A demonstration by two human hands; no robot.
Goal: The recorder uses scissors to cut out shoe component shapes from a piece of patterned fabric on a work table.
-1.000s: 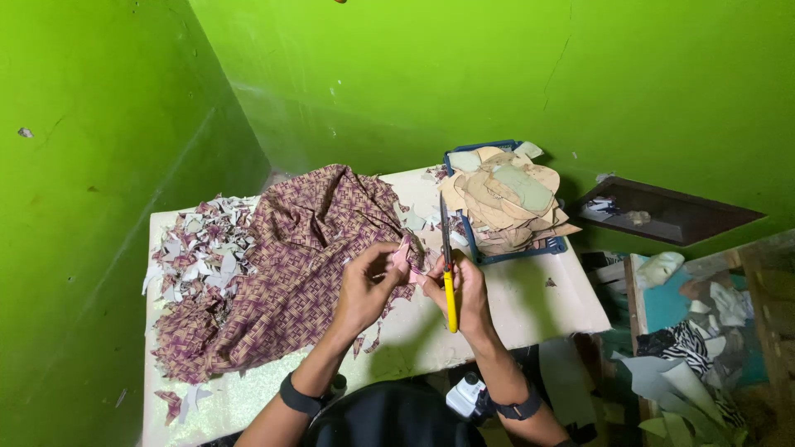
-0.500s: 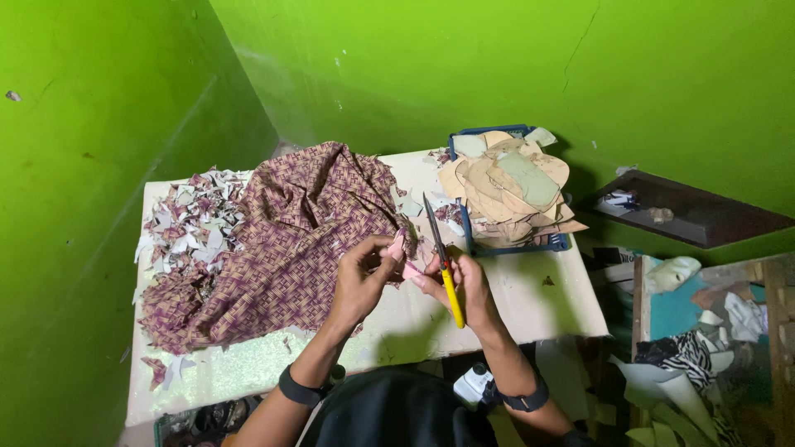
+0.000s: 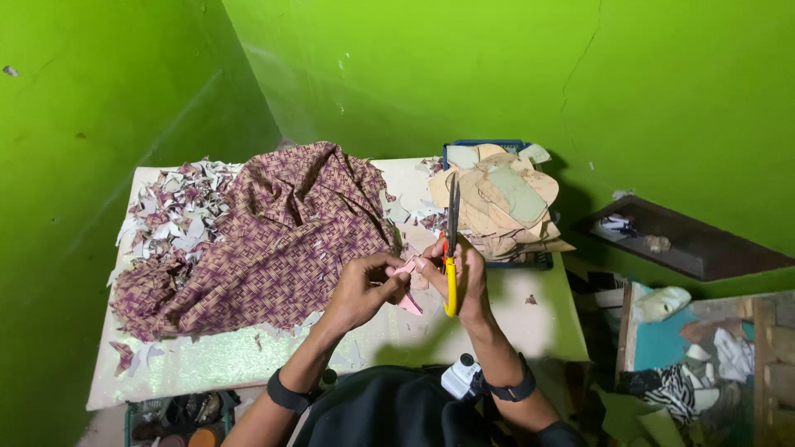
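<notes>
While the left hand [image 3: 358, 290] pinches a small pink piece [image 3: 408, 285] by its near edge, the scissors [image 3: 451, 240] stand almost upright over it, blades pointing away from the person, yellow handle low in the right hand [image 3: 462, 277]. The piece sits between the two hands, above the table's [image 3: 273, 364] front part, just right of the cloth [image 3: 265, 240].

Change since half a second ago: the blades then leaned toward the left; now they run nearly straight up and look closed or nearly so. The hands keep their place in front of the body; the piece stays in the left fingers. Judgement: one snip has probably ended and the work on this piece is mid-course, with the piece not yet released.

Grip: left hand closed on the piece, thumb and fingers bent in. Right hand closed around the scissors' handle, its fingertips also touching the piece's far edge.

Surroundings:
- patterned purple-brown cloth, bunched, covers the table's middle
- scraps [image 3: 170, 211], pale and purple, heaped at the table's far left
- blue tray [image 3: 464, 149] at the far right corner, stacked with tan cut-outs [image 3: 497, 203]; the scissors' tips overlap this stack in the view, contact cannot be told
- green wall [image 3: 497, 66] behind
- dark bands on both wrists
</notes>
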